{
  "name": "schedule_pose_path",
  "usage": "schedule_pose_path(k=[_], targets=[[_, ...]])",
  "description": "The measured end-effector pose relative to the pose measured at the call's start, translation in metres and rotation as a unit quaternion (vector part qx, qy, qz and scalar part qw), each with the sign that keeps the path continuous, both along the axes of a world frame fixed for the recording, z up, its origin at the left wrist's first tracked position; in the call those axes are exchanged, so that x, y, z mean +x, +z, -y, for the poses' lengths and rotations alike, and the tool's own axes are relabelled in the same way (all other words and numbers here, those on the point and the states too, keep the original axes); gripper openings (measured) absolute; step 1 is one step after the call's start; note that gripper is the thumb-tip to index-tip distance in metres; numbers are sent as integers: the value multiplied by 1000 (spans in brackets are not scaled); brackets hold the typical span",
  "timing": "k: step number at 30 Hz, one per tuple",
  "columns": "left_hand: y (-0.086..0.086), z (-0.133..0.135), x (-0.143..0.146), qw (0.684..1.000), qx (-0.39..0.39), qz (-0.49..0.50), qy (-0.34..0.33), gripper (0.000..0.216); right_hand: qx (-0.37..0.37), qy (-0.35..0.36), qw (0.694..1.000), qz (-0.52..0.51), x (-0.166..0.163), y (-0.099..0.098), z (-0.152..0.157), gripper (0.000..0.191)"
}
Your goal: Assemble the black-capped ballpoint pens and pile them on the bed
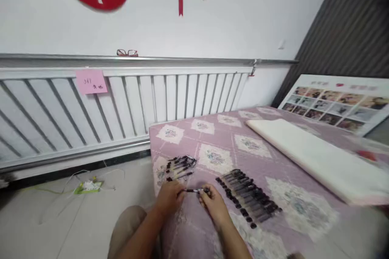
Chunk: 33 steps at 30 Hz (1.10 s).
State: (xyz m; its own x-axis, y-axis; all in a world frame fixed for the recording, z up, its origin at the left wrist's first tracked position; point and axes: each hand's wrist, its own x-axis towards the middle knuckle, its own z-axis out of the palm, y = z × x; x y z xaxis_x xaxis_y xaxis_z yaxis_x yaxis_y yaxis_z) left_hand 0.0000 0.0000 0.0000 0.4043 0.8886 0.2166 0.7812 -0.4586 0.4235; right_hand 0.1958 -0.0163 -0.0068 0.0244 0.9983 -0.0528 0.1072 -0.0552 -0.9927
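A thin dark pen-like stick (191,190) with a paler, shiny section spans the gap between my two hands above the bed's edge. My left hand (170,197) is closed round its left end. At the other end, the fingers of my right hand (214,203) pinch it. Just beyond my left hand lies a loose group of slim dark pieces (181,166), some with yellowish parts. To the right of my right hand, several similar dark sticks with clear-looking middles (249,196) lie side by side in a slanting row. Blur hides their finer detail.
A purple patterned cover (197,222) spreads under everything. Farther right lie a long cream folded pad (313,158) and a photo board (337,103). A white radiator (170,97) lines the wall, with glasses (127,53) on its pipe. A power strip (89,186) with cables sits on the floor.
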Motion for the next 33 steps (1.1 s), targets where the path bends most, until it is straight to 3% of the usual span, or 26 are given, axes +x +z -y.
schedule_pose_path(k=[5,12,33], targets=[[0,-2,0,1000,-2,0,-6,11,3,27,999,19,-2,7,1,18],[-3,-2,2,1000,-7,0,-22,12,76,62,990,99,-6,8,-1,16],[-8,-6,2,998,7,-44,-44,14,52,77,989,113,-7,5,0,16]])
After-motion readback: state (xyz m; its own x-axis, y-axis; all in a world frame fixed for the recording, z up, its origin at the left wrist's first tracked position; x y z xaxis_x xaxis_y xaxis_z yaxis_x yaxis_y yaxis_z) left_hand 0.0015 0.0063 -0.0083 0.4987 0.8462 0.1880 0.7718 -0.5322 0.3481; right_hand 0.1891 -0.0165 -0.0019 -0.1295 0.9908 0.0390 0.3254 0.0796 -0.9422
